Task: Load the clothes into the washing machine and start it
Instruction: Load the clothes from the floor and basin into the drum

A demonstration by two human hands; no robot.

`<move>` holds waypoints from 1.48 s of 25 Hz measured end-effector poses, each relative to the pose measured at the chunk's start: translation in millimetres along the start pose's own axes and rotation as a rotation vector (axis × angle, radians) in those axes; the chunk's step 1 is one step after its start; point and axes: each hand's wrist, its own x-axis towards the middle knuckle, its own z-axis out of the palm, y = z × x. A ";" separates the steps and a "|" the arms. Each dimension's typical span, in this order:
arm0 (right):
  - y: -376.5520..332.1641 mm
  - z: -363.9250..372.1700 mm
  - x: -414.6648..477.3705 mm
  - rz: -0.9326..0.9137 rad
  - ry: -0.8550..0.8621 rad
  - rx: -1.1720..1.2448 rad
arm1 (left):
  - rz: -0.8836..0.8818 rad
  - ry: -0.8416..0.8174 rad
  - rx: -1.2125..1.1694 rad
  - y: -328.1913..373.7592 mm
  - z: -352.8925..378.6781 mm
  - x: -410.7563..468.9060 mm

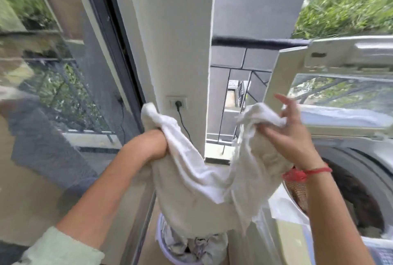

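1 white cloth (202, 179) seemingly wraps left hand (159, 140); right fingers (276, 131) pinch it.

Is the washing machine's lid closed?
No, the lid stands tilted up, leaving the drum open beneath it.

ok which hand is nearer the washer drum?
Right. The right hand grips the white cloth just up and left of the washer drum; the left hand grips the cloth's other end farther left, near the wall socket.
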 end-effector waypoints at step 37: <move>174.9 -380.9 -4.4 0.063 0.534 -0.799 | 1.043 1.253 -0.306 457.9 -48.8 -16.8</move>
